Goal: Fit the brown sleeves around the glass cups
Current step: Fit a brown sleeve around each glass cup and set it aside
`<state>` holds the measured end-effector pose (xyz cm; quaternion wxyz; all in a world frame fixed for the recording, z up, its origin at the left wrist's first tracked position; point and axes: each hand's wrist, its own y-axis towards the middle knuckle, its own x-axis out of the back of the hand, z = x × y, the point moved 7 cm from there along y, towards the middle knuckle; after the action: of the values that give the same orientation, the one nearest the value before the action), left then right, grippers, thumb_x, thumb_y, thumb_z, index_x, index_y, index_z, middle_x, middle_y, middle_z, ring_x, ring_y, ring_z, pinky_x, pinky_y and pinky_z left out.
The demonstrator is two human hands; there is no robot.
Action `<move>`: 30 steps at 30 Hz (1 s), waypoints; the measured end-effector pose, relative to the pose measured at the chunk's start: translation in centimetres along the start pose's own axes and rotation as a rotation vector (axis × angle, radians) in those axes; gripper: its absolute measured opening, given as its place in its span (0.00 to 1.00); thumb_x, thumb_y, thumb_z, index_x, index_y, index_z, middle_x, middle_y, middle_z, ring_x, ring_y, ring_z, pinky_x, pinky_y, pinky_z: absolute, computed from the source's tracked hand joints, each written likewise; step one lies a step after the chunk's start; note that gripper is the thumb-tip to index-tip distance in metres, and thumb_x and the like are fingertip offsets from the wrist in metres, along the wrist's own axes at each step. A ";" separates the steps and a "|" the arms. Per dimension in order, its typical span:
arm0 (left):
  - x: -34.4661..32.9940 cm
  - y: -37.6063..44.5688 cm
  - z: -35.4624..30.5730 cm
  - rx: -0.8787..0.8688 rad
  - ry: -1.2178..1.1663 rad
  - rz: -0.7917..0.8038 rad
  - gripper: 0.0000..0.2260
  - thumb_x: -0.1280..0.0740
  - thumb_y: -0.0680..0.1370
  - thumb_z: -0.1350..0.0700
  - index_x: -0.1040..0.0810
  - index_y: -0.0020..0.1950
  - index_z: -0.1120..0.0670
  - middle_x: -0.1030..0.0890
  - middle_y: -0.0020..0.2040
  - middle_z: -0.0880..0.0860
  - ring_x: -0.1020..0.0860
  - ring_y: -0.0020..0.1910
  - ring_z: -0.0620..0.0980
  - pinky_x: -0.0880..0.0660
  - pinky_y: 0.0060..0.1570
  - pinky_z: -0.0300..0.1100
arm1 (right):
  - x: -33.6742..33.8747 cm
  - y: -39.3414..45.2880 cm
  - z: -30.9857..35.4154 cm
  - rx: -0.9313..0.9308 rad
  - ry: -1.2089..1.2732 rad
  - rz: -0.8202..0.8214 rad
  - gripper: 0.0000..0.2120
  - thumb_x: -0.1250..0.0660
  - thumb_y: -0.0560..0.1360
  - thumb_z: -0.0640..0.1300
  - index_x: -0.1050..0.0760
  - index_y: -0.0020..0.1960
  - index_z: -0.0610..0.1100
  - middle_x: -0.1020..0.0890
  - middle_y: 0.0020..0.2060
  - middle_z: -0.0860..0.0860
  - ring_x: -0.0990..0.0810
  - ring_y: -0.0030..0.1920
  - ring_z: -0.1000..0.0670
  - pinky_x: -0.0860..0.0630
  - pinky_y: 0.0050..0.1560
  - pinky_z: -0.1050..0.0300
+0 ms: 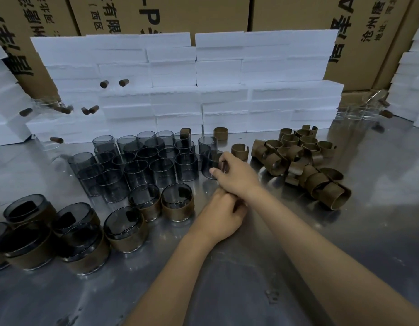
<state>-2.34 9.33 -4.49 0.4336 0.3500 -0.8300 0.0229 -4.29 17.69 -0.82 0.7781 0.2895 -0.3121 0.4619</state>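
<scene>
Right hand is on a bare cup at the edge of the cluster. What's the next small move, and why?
Probably lift that bare cup clear toward the left hand. The right hand grips it, it has no sleeve yet, and loose brown sleeves lie just right of it.

Upright smoky glass cups clustered left, curled brown sleeves heaped right

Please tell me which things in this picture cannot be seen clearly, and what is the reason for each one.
Head view only:
- Left hand: the right forearm crosses its fingers, so what it holds cannot be told.
- Right hand: grips a bare glass cup; its fingertips are hidden behind the glass.
- Sleeved cups at far left: cut off by the frame edge.
- Clear glasses at back right: transparent and blurred, count unclear.
- Cardboard boxes: print partly hidden by foam blocks.
</scene>
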 end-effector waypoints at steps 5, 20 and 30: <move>0.9 0.2 0.5 0.138 -0.162 -0.112 0.08 0.37 0.82 0.61 0.19 0.55 0.54 0.17 0.52 0.52 0.19 0.53 0.51 0.23 0.57 0.49 | 3.5 -1.9 -1.0 -0.028 0.294 -0.198 0.10 0.37 0.82 0.52 0.33 0.51 0.45 0.22 0.41 0.51 0.23 0.45 0.46 0.30 0.45 0.50; 1.4 -0.6 0.2 0.361 -1.222 -0.182 0.30 0.37 0.80 0.41 0.24 0.69 0.65 0.16 0.54 0.60 0.18 0.56 0.54 0.20 0.60 0.48 | 1.0 -6.2 -4.2 -0.190 0.749 -0.090 0.28 0.25 0.71 0.63 0.30 0.65 0.55 0.20 0.55 0.64 0.22 0.53 0.67 0.27 0.48 0.71; 1.0 -0.6 0.1 0.340 -1.176 -0.185 0.26 0.30 0.76 0.47 0.22 0.68 0.62 0.16 0.61 0.61 0.17 0.58 0.54 0.19 0.54 0.42 | 0.6 -6.1 -4.0 -0.145 0.744 -0.071 0.30 0.46 0.78 0.73 0.25 0.68 0.56 0.21 0.55 0.66 0.26 0.55 0.68 0.35 0.50 0.73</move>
<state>-2.39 8.31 -3.98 -0.1579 0.4387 -0.8811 -0.0795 2.33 18.49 -3.86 0.8721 0.0570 -0.0299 0.4851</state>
